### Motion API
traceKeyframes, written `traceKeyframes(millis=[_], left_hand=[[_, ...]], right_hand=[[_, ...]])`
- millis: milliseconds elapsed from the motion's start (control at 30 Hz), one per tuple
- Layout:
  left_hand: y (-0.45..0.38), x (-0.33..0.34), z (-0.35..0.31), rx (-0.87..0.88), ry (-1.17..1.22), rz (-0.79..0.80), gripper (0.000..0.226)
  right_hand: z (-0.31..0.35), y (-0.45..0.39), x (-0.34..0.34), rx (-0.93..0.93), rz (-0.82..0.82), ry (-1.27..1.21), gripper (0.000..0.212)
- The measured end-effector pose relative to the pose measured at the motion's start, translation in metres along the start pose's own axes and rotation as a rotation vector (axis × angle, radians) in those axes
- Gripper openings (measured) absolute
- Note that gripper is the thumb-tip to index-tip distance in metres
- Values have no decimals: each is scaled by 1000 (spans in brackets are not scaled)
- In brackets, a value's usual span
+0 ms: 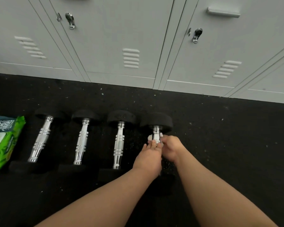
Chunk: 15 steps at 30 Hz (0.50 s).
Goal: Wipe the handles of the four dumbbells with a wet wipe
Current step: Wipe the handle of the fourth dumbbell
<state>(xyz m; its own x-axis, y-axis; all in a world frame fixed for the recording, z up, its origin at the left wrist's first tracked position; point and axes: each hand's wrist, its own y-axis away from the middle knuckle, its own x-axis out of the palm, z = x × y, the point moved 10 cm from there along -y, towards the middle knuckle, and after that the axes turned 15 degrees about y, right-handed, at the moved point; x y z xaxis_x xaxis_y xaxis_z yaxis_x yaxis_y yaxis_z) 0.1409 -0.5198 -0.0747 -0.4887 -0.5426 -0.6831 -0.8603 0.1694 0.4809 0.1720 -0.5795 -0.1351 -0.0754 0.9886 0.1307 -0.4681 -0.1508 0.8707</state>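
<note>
Dumbbells, four in a row on the black floor, with your hands on the rightmost (pixel 156 128)

Your left hand (pixel 148 158) and right hand (pixel 170 149) both curl around its chrome handle, pressing the white wet wipe (pixel 150 138) against it so the cloth wraps the bar; the handle looks bright, ridged and glossy, its black heads resting flat, probably keeping it from rolling
</note>
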Motion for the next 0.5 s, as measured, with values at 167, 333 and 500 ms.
traceKeyframes(millis=[167,333,500], left_hand=[[-3,1,3,5,5,22,69],[0,0,2,15,24,-3,63],[2,-2,1,0,41,-13,67]], right_hand=[[-39,27,-12,86,110,388,40],[3,14,-27,0,-99,490,29],[2,9,-17,-9,-137,666,24]])
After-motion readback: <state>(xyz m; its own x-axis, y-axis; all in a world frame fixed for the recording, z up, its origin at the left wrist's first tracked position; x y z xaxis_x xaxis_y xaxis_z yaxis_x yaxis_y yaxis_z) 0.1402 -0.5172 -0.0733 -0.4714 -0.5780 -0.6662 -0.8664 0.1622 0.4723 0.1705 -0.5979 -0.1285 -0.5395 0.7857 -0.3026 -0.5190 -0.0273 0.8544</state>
